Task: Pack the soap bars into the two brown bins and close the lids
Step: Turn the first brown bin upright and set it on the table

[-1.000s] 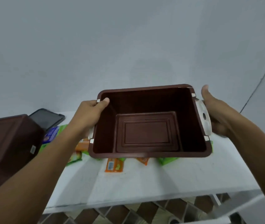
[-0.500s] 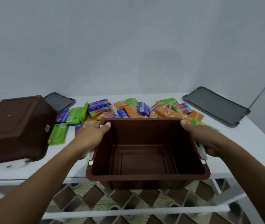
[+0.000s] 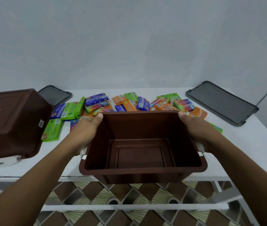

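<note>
Open bin (image 3: pixel 139 157) is held mouth-up at the near edge of the counter (image 3: pixel 251 144), its front wall overhanging that edge; whether its base touches the counter cannot be told. Left hand (image 3: pixel 87 129) and right hand (image 3: pixel 196 128) grip opposite side walls near the far corners. Each thumb is hooked over the rim, and the remaining fingers are hidden behind the walls, evidently curled on the outside. The two-sided grip keeps the bin level and its mouth facing the person, which suits loading. The bin is empty. Soap bars (image 3: pixel 129 103) lie in a loose heap just behind it, unpacked and within easy reach. The second bin (image 3: pixel 10 121) sits at the left end, tipped over with its base showing, so it must be righted before use. Two dark lids, one at far left (image 3: pixel 56 95) and one at far right (image 3: pixel 220 101), lie flat and apart from both bins, leaving the mouths free. Judgement: packing has not begun, and the present step is positioning the first bin.
</note>
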The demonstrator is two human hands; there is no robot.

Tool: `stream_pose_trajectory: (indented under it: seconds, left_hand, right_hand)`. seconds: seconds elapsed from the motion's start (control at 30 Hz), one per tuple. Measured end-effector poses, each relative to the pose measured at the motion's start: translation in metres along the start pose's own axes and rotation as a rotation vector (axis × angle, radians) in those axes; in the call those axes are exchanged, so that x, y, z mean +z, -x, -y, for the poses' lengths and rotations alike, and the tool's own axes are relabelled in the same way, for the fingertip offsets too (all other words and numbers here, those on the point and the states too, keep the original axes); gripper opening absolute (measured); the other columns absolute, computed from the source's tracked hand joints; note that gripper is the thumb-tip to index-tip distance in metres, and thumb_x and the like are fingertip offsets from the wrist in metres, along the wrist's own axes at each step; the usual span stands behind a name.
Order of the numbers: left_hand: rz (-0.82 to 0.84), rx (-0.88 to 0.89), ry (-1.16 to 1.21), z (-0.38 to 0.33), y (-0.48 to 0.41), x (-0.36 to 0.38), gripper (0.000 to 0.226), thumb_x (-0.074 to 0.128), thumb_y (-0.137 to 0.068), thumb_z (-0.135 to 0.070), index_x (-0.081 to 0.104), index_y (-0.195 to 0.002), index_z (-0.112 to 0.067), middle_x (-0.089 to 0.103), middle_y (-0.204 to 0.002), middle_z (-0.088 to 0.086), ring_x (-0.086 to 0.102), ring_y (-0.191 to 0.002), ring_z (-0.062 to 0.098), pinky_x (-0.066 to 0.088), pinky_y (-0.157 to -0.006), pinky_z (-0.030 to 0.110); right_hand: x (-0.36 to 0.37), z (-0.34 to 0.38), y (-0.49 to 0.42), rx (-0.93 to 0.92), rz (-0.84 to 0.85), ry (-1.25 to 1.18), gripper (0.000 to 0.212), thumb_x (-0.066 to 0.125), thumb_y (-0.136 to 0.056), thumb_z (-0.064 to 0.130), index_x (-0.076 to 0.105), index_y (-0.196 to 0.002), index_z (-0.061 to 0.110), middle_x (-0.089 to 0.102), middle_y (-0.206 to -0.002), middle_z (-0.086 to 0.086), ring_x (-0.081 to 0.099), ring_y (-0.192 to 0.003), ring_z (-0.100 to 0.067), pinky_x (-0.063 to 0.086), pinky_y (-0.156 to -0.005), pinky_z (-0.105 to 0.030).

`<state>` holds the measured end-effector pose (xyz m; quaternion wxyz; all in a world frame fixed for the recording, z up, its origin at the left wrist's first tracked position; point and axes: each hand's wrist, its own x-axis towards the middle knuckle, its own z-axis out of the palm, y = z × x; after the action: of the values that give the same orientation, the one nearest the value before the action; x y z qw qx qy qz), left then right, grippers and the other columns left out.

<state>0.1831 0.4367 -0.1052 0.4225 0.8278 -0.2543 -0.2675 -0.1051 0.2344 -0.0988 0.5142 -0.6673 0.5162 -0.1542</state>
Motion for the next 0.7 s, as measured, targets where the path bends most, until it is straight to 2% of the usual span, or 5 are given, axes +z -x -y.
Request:
stream_pose_trajectory:
  seconds: [0.1,0.17,0.33,0.47,0.7]
  left_hand:
    - [-0.013,-0.006,-0.003,0.001,-0.004,0.002,0.055,0.045,-0.102,-0.059,0.065,-0.135,-0.02,0.065,-0.135,0.004,0.058,-0.121,0.024,0.041,-0.094,0.036]
    - [-0.027,-0.006,0.003,0.002,-0.006,0.004,0.051,0.046,-0.102,-0.058,0.07,-0.124,-0.019,0.069,-0.126,0.004,0.062,-0.117,0.026,0.044,-0.093,0.038]
    - [-0.137,0.073,-0.024,-0.001,-0.019,0.005,0.044,0.05,-0.102,-0.056,0.071,-0.083,-0.021,0.072,-0.086,-0.006,0.066,-0.088,0.015,0.042,-0.068,0.029]
    - [-0.131,0.097,-0.029,-0.011,-0.036,0.003,0.057,0.051,-0.102,-0.054,0.072,-0.096,-0.001,0.071,-0.09,0.021,0.063,-0.08,0.025,0.044,-0.074,0.037]
    - [-0.085,0.121,-0.072,-0.018,-0.044,0.001,0.048,0.049,-0.105,-0.046,0.073,-0.102,-0.004,0.073,-0.103,0.015,0.065,-0.097,0.03,0.047,-0.082,0.038]
  right_hand:
    - [0.0,0.002,-0.005,-0.014,-0.023,0.05,0.057,0.04,-0.098,0.067,0.067,-0.113,0.018,0.069,-0.105,-0.008,0.065,-0.099,-0.03,0.054,-0.09,-0.048]
    - [0.001,0.001,-0.009,-0.051,-0.049,0.099,0.057,0.036,-0.098,0.067,0.067,-0.105,0.02,0.068,-0.098,-0.007,0.064,-0.09,-0.025,0.052,-0.074,-0.037]
    - [0.009,0.004,-0.02,-0.154,-0.115,0.176,0.055,0.031,-0.099,0.068,0.066,-0.089,0.026,0.064,-0.085,0.002,0.059,-0.078,-0.015,0.039,-0.061,-0.028]
    - [0.012,0.015,-0.031,-0.186,-0.142,0.204,0.055,0.029,-0.101,0.065,0.064,-0.084,0.026,0.06,-0.078,0.006,0.055,-0.074,-0.01,0.035,-0.058,-0.026]
    - [0.011,0.025,-0.036,-0.112,-0.06,0.099,0.054,0.034,-0.101,0.063,0.065,-0.101,0.019,0.066,-0.092,-0.006,0.063,-0.086,-0.021,0.05,-0.069,-0.033]
